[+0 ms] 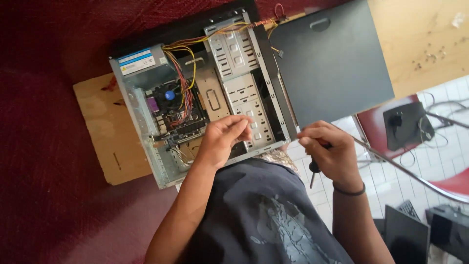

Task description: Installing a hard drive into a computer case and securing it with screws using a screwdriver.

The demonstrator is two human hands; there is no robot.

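An open desktop computer case [146,127] lies on its side on a wooden board, showing its motherboard [178,112], power supply [139,61], coloured cables and metal drive cage [239,83]. My left hand [222,139] hovers over the lower part of the drive cage, its fingers pinched together; whether it holds something small I cannot tell. My right hand [330,151] is closed around a dark-handled screwdriver [313,168] just beside the case's front edge, below the detached dark side panel [332,63].
The case rests on a cardboard sheet [102,132] over a dark red cloth [44,146]. A wooden table top [420,44] lies to the right. On the tiled floor stand a red chair with a black power adapter [405,124] and dark devices [405,234].
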